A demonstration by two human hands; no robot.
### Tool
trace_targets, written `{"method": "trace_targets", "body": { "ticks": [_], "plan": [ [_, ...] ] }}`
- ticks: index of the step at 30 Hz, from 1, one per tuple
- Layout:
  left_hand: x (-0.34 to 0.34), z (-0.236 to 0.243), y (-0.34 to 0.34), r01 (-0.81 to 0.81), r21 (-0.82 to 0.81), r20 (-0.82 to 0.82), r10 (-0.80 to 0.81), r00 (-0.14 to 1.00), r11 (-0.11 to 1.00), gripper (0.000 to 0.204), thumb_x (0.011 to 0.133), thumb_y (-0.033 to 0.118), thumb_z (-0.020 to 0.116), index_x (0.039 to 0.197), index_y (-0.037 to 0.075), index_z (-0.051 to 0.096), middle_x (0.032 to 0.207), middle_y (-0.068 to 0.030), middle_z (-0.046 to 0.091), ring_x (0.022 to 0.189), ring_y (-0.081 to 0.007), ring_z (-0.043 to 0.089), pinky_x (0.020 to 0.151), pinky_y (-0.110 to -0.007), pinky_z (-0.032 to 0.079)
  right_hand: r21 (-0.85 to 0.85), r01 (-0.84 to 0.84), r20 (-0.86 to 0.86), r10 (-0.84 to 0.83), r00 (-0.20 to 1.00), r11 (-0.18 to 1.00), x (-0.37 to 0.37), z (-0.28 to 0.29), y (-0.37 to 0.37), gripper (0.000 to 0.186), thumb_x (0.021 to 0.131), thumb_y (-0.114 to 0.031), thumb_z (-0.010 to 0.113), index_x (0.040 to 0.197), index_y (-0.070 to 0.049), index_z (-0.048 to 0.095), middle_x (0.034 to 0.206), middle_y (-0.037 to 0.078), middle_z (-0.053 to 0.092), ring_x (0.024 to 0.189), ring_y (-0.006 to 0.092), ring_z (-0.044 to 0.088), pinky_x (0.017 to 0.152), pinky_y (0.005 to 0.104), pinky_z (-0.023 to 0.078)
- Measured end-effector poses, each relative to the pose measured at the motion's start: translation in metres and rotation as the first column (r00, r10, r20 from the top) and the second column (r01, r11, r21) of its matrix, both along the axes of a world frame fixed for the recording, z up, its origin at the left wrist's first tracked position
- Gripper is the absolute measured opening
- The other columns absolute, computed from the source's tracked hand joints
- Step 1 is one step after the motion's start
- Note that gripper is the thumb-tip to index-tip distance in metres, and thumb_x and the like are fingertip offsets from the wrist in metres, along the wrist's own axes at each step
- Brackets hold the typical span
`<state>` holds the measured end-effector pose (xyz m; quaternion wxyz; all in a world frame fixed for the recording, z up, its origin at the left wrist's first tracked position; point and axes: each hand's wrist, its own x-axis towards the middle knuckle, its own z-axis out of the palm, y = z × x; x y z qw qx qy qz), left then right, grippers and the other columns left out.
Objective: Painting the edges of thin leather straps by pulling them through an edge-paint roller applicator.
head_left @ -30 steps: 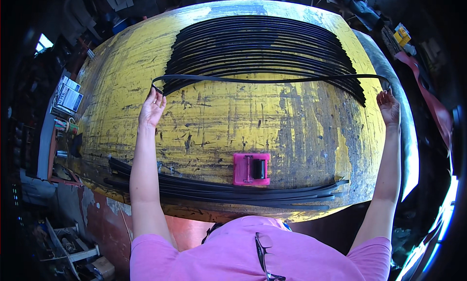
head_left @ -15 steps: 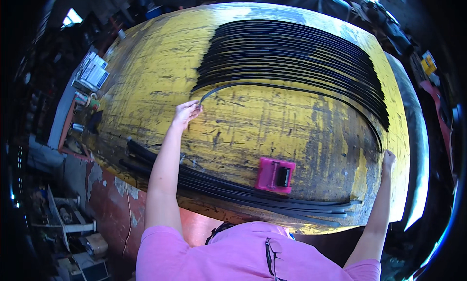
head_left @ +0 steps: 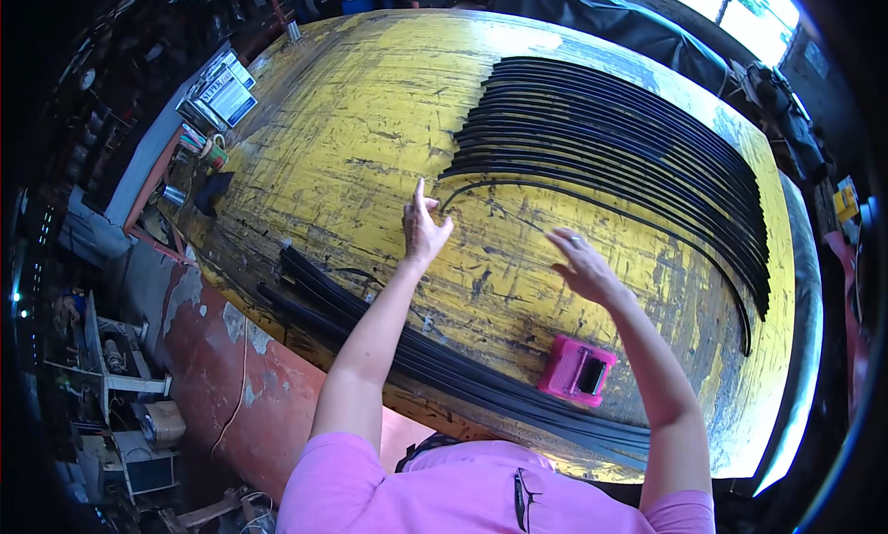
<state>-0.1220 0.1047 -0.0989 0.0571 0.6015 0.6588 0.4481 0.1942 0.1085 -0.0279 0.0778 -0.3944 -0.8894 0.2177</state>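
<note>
The left hand (head_left: 426,233), fingers and thumb apart, is at the near-left end of a curved black strip (head_left: 592,198); whether it touches the strip I cannot tell; the right hand (head_left: 588,268) is spread, gripping nothing, at the left hand's four o'clock; on the yellow counter (head_left: 351,136), more strips (head_left: 615,150) lie at two o'clock, a pink dispenser (head_left: 575,369) at five.

Looks scratched on the yellow tabletop (head_left: 342,136), smooth and rubbery on the black strips (head_left: 615,155), like plastic on the pink device (head_left: 559,369).
</note>
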Motion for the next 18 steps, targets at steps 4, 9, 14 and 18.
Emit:
{"method": "trace_targets", "body": {
  "ticks": [4, 9, 14, 18],
  "plan": [
    [0.003, 0.008, 0.005, -0.038, 0.018, -0.029, 0.039, 0.999, 0.999, 0.09, 0.065, 0.006, 0.069, 0.14, 0.006, 0.02, 0.085, -0.0046, 0.054, 0.085, -0.0221, 0.049, 0.081, -0.038, 0.04, 0.106, -0.064, 0.021, 0.062, 0.998, 0.992, -0.08, -0.021, 0.029, 0.057, 0.089, -0.028, 0.053, 0.136, -0.007, 0.031, 0.142, 0.014, 0.031, 0.132, 0.0296, 0.025, 0.11, 0.039, 0.022],
    [-0.001, 0.013, 0.011, -0.027, -0.003, -0.029, 0.027, 0.999, 1.0, 0.087, 0.065, 0.003, 0.065, 0.14, 0.006, 0.021, 0.081, -0.0027, 0.054, 0.082, -0.0214, 0.049, 0.08, -0.037, 0.039, 0.194, 0.002, 0.004, -0.003, 1.0, 0.981, -0.119, -0.04, 0.048, 0.058, 0.091, -0.036, 0.046, 0.137, -0.006, 0.029, 0.142, 0.015, 0.029, 0.133, 0.0308, 0.023, 0.111, 0.0398, 0.019],
    [-0.007, 0.014, 0.027, -0.037, -0.003, -0.04, 0.037, 0.999, 0.999, 0.081, 0.066, -0.001, 0.06, 0.139, 0.006, 0.025, 0.076, -0.001, 0.054, 0.078, -0.0187, 0.049, 0.08, -0.035, 0.038, 0.224, 0.027, 0.008, -0.03, 1.0, 0.974, -0.123, -0.043, 0.058, 0.057, 0.092, -0.039, 0.043, 0.136, -0.005, 0.03, 0.142, 0.016, 0.029, 0.133, 0.0316, 0.023, 0.111, 0.041, 0.018],
    [-0.016, 0.013, 0.041, -0.029, 0.058, -0.052, 0.032, 0.998, 0.998, 0.08, 0.066, -0.002, 0.059, 0.139, 0.008, 0.026, 0.075, -0.0005, 0.054, 0.077, -0.0193, 0.049, 0.077, -0.035, 0.04, 0.252, 0.057, -0.028, -0.051, 0.998, 0.966, -0.125, -0.045, 0.062, 0.057, 0.091, -0.04, 0.045, 0.135, -0.005, 0.033, 0.14, 0.017, 0.032, 0.132, 0.0334, 0.025, 0.11, 0.0427, 0.019]
  ]
}}
